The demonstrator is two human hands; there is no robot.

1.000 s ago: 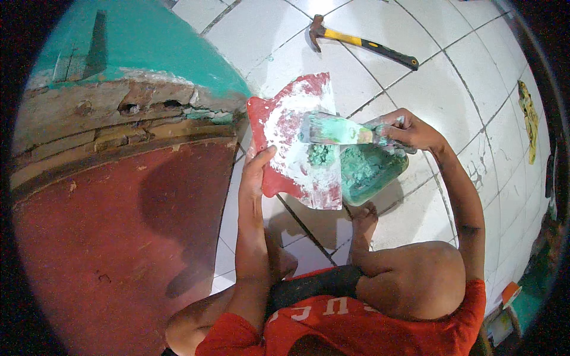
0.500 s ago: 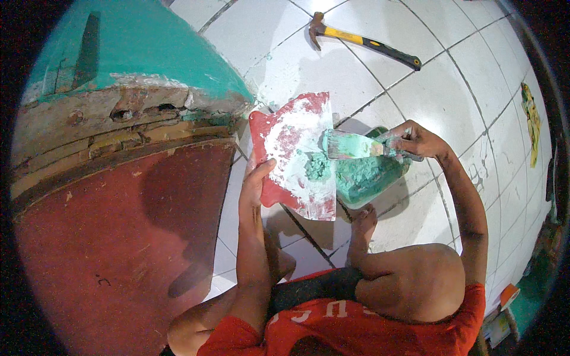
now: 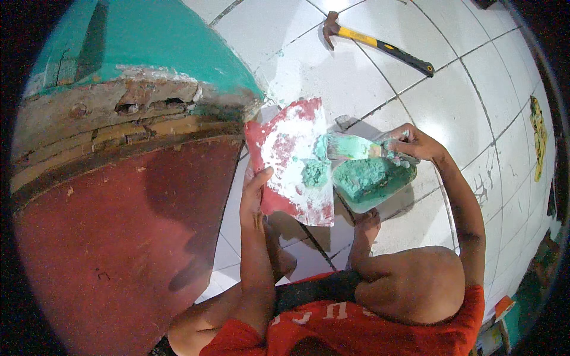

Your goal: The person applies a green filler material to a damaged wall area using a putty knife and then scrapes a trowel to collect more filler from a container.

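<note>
My left hand (image 3: 256, 188) is closed on the left edge of a red spreader sheet (image 3: 279, 204) smeared with white, its thumb on top. A lump of green putty (image 3: 313, 172) lies near the sheet's right edge. In my right hand (image 3: 414, 142) is a putty knife (image 3: 351, 146), its handle gripped and its wide, green-coated blade touching the sheet's right side above the lump. Under the knife a green tub (image 3: 380, 197) stands on the floor, with more crumbly green putty (image 3: 371, 177) inside.
A claw hammer (image 3: 380, 44) with a yellow and black handle lies on the white tiled floor (image 3: 475, 113) farther off. At left are a red door panel (image 3: 119, 249) and a damaged teal wall base (image 3: 142, 98). Yellow crumpled material (image 3: 538, 139) lies far right. My bare foot (image 3: 369, 222) is beside the tub.
The knife blade stays at the sheet's right side, with a little green now smeared above the lump. The sheet has tilted slightly. More of the tub shows as the view shifts.
</note>
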